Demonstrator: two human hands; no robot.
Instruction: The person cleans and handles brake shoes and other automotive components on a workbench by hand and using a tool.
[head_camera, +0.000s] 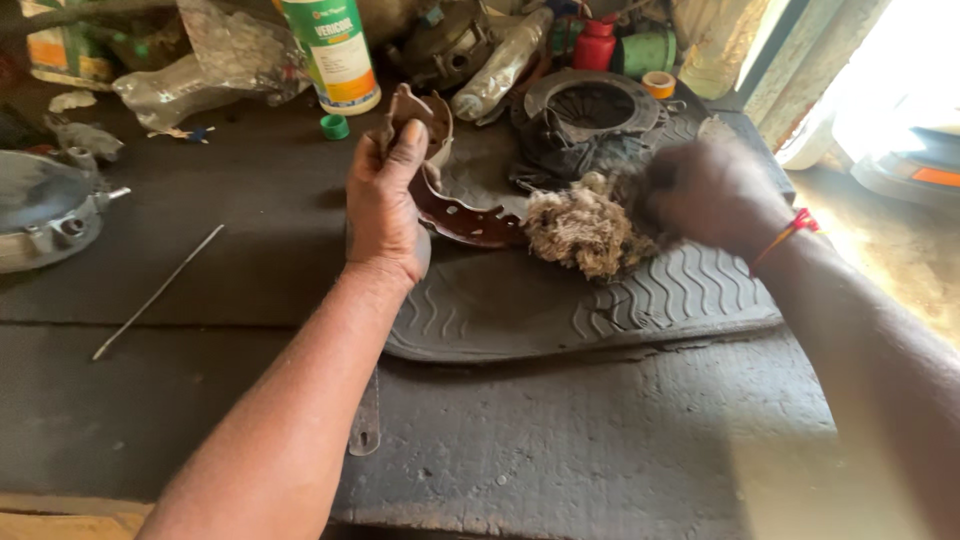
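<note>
My left hand (385, 205) grips a curved, rusty brown brake shoe (462, 218) and holds it upright over a black ribbed rubber mat (560, 305). My right hand (705, 195), blurred by motion, holds a frayed wad of beige cotton waste (585, 232) against the shoe's right end. A red thread band sits on my right wrist.
Behind the mat lie a round clutch plate (590, 105), a white and green bottle (335, 55), a green cap (334, 126), crumpled plastic bottles and a roll of tape (658, 84). A grey metal housing (45, 210) sits at the left, and a thin metal rod (158, 292) lies on the dark bench.
</note>
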